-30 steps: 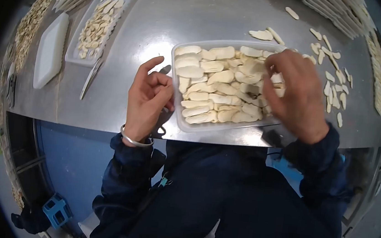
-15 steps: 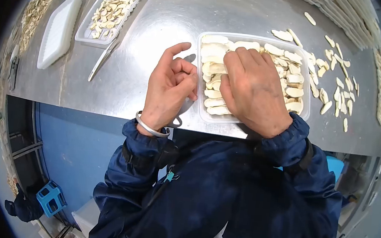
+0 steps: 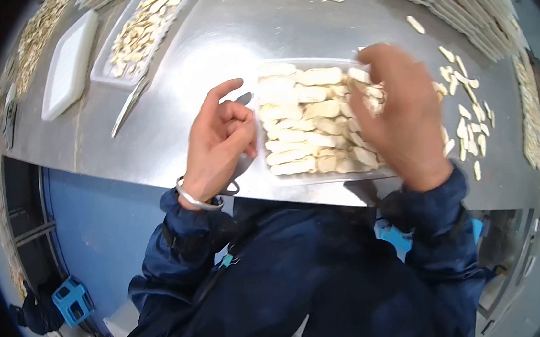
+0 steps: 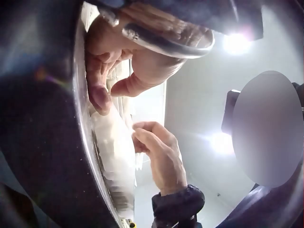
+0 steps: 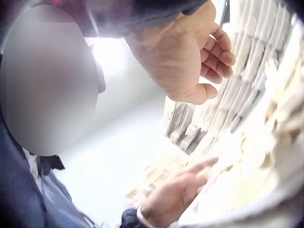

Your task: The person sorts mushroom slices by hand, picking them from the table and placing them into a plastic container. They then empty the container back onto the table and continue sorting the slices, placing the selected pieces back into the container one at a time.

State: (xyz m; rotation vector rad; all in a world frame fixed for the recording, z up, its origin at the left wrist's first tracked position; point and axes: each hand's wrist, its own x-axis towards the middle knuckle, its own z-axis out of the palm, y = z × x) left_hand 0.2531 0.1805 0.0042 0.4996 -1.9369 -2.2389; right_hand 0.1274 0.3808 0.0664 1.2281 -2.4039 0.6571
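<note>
A clear plastic tray (image 3: 295, 179) stands at the table's front edge. It is filled with rows of pale, long slices (image 3: 313, 128) that look like mushroom. My left hand (image 3: 217, 144) rests beside the tray's left side, index finger raised and the others loosely bent; in the left wrist view its fingertips (image 4: 100, 102) lie right at the tray wall. Over the tray's right part hovers my right hand (image 3: 405, 110), blurred, hiding that end. The right wrist view shows its fingers (image 5: 223, 59) loosely bent, with nothing between them and the thumb.
Loose slices (image 3: 468, 132) lie right of the tray. On the left are a second tray (image 3: 100, 77) of smaller slices, a white tray (image 3: 68, 68) and a slim metal tool (image 3: 129, 109). A dark looped handle (image 3: 233, 188) shows below my left hand. Stacked trays (image 3: 466, 18) line the back.
My right hand came from the tray's right side to its middle, fingers down among the slices, then lifted back to the right. The left hand kept its place beside the tray; the head view shifted.
</note>
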